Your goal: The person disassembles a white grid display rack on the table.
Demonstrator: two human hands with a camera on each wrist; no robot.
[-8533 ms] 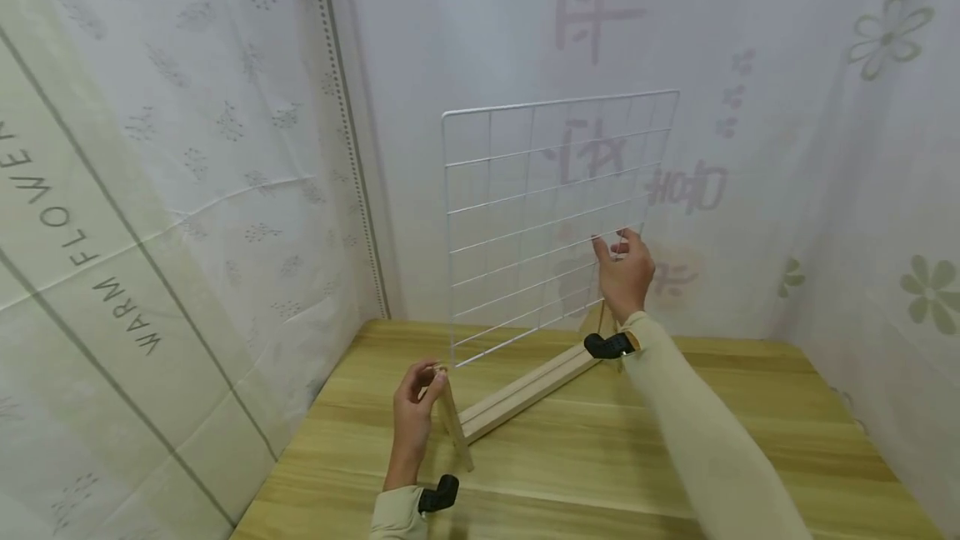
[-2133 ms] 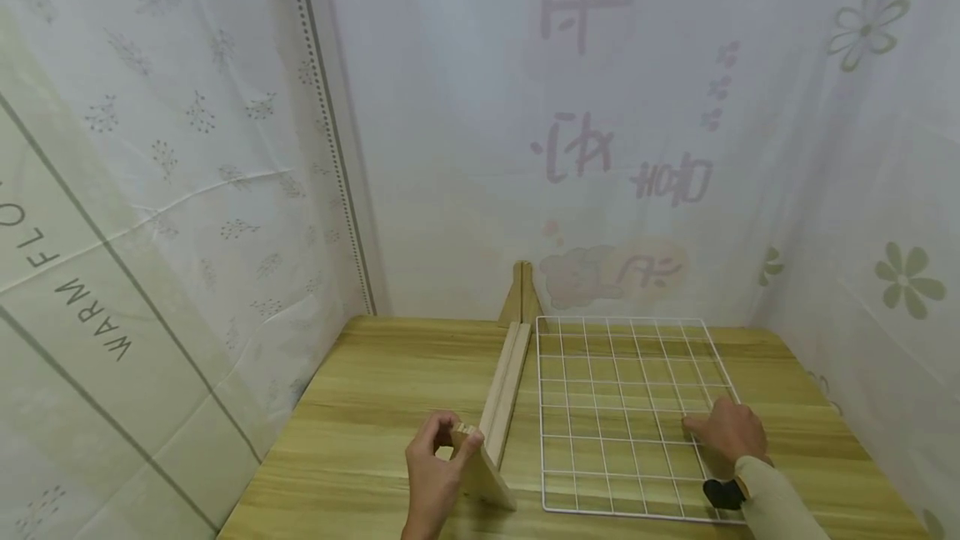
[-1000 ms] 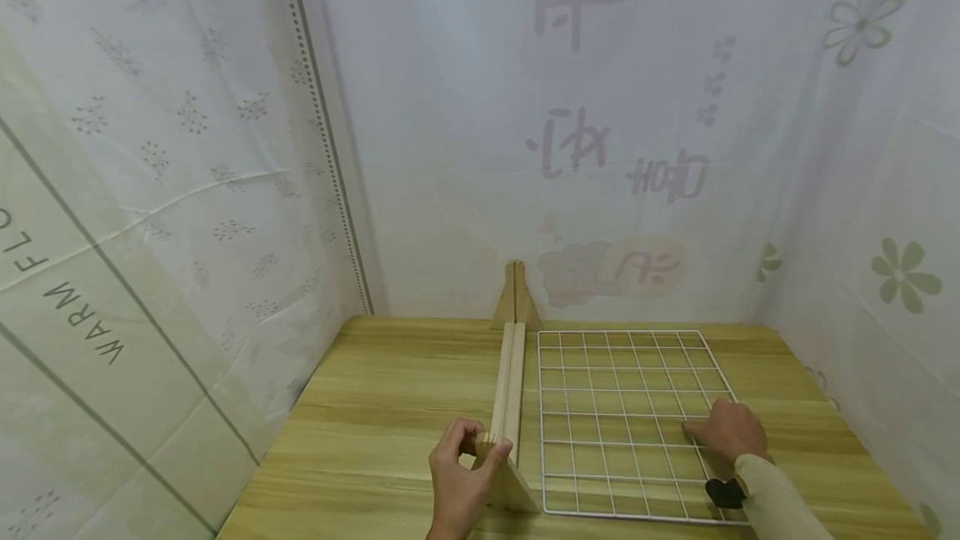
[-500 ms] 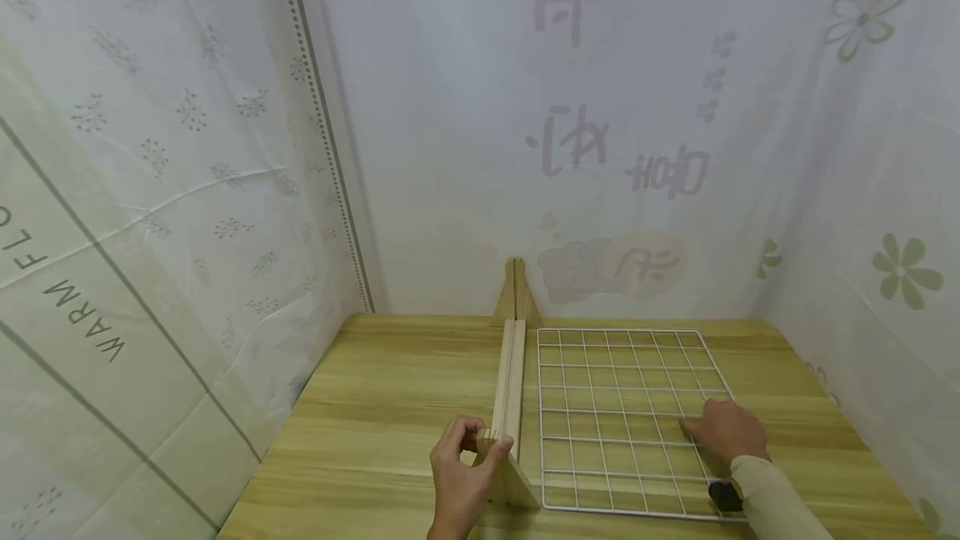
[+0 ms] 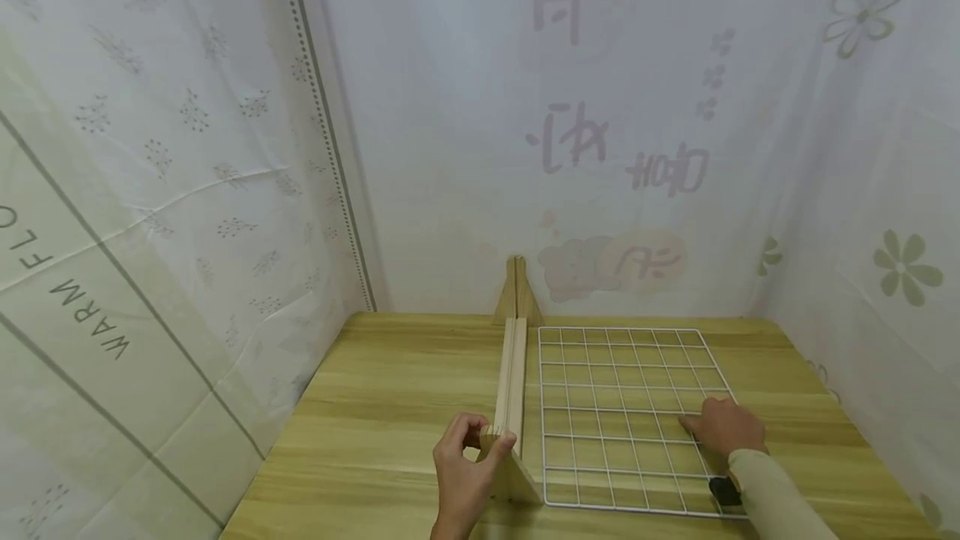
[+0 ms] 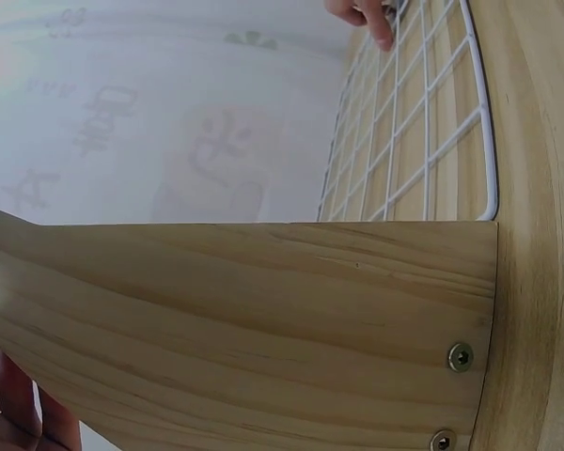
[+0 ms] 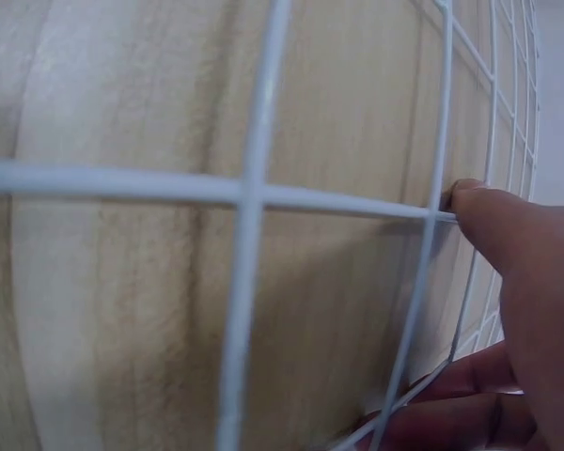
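Note:
A wooden stand, made of a long grooved bar (image 5: pixel 510 382) between two upright tapered end boards, stands on the table pointing away from me. My left hand (image 5: pixel 465 473) pinches the top of the near end board (image 5: pixel 513 480) between thumb and fingers. In the left wrist view that board's face fills the middle, with two screws (image 6: pixel 461 357) low on it. To the right of the stand, a white wire grid panel (image 5: pixel 596 410) lies flat along the table. My right hand (image 5: pixel 727 427) grips its right edge, thumb over a wire and fingers curled at the outer rim.
The far end board (image 5: pixel 517 298) stands near the back edge of the wood-grain table (image 5: pixel 397 407). Printed fabric curtains (image 5: pixel 450 148) hang behind the table and on both sides. The grid's near left corner sits right by the near end board's foot.
Earlier the grid was held upright over the stand, which lay diagonally; now it lies flat at the right and the stand points straight back. Over the last second almost nothing moved.

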